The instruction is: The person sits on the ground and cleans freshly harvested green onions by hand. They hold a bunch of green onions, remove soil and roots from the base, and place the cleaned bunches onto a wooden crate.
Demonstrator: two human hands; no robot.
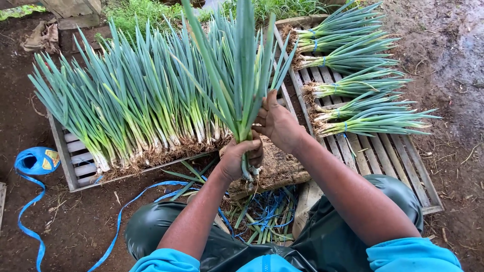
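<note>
A bunch of spring onions (pixel 241 75) is gripped upright at its base by the left hand (pixel 239 157) and steadied by the right hand (pixel 276 123). Loose onions (pixel 131 106) are spread at ten o'clock on a slatted pallet (pixel 75 166); tied bundles (pixel 353 75) lie at two o'clock, with bare slats (pixel 393 161) at four.

One label shows — a small yellowish label (pixel 51 159) with red marks, roughly square, stuck on a blue roll of ribbon (pixel 34 160). It lies on the soil well off to the left of the left hand's fingers (pixel 252 149), about level with them — its print too small to make out. No signs or screens.
</note>
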